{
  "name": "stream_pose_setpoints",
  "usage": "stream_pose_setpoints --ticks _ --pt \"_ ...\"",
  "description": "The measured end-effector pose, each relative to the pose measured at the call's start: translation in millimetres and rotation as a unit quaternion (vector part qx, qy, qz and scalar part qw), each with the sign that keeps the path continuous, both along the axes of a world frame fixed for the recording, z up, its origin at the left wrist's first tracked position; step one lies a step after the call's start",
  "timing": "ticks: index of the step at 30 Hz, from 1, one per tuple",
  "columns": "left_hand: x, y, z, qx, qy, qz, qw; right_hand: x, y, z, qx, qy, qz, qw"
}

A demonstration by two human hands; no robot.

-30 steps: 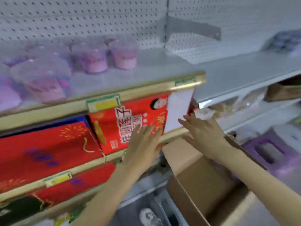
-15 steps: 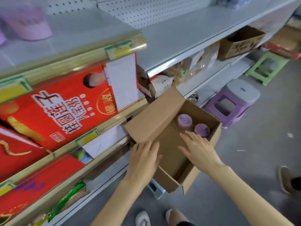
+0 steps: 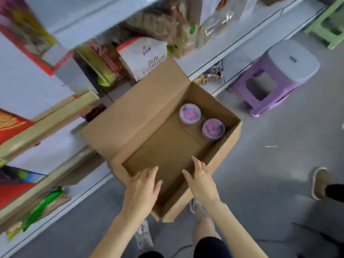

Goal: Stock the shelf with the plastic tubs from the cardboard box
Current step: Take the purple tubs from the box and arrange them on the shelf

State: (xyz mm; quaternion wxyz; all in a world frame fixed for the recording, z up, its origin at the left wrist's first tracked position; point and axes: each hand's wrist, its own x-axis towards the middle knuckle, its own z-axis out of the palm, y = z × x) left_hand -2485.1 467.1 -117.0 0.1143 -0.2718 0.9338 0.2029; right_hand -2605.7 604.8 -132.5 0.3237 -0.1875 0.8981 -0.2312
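Note:
An open cardboard box [image 3: 141, 118] sits below me beside the shelving, one flap leaning toward the shelves. Two purple plastic tubs lie in its far right corner: one tub [image 3: 189, 113] nearer the flap, the other tub [image 3: 213, 129] against the right wall. My left hand [image 3: 142, 190] hovers over the box's near rim, fingers straight and holding nothing. My right hand [image 3: 202, 178] reaches into the near end of the box, fingers spread, also holding nothing. Both hands are well short of the tubs.
White shelves [image 3: 232, 45] run along the left and top, packed with bagged goods and red boxes [image 3: 11, 125]. A purple stool [image 3: 275, 77] and a green stool [image 3: 329, 25] stand on the grey floor. Another person's shoe [image 3: 321, 185] is at the right.
My view has dropped from the upper shelf with its tubs down to the box. Both hands came off the shelf front and moved down over the box's near end.

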Motion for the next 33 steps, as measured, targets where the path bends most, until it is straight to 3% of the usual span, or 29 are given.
stream_pose_setpoints --ticks 3,5,8,13,17,25,28,33 --pt "-46.7 2.3 -47.1 0.042 -0.029 0.061 0.997 -43.3 -14.8 -49.4 -0.047 -0.114 -0.116 0.986" --pt "-77.2 -2.7 -81.5 0.073 -0.057 0.104 0.99 -69.4 -26.1 -81.0 -0.081 -0.207 -0.239 0.945" --pt "-117.9 -18.6 -140.2 0.122 -0.083 0.177 0.973 -101.0 -39.8 -134.7 -0.139 -0.319 -0.418 0.839" --pt "-188.7 -35.5 -211.7 0.203 -0.02 0.322 0.924 -148.2 -51.3 -204.8 -0.211 -0.364 -0.634 0.649" --pt "-241.6 -36.1 -247.1 0.232 0.023 0.341 0.911 -177.0 -50.6 -240.8 -0.254 -0.343 -0.702 0.571" --pt "-306.6 -25.0 -300.3 0.339 0.136 0.439 0.821 -194.2 -55.6 -265.5 -0.245 -0.284 -0.764 0.524" --pt "-316.3 -23.5 -302.3 0.369 0.178 0.489 0.77 -196.0 -58.4 -266.1 -0.228 -0.27 -0.761 0.544" --pt "-297.5 -22.9 -290.5 0.378 0.19 0.506 0.752 -198.3 -55.3 -252.0 -0.226 -0.238 -0.741 0.586"
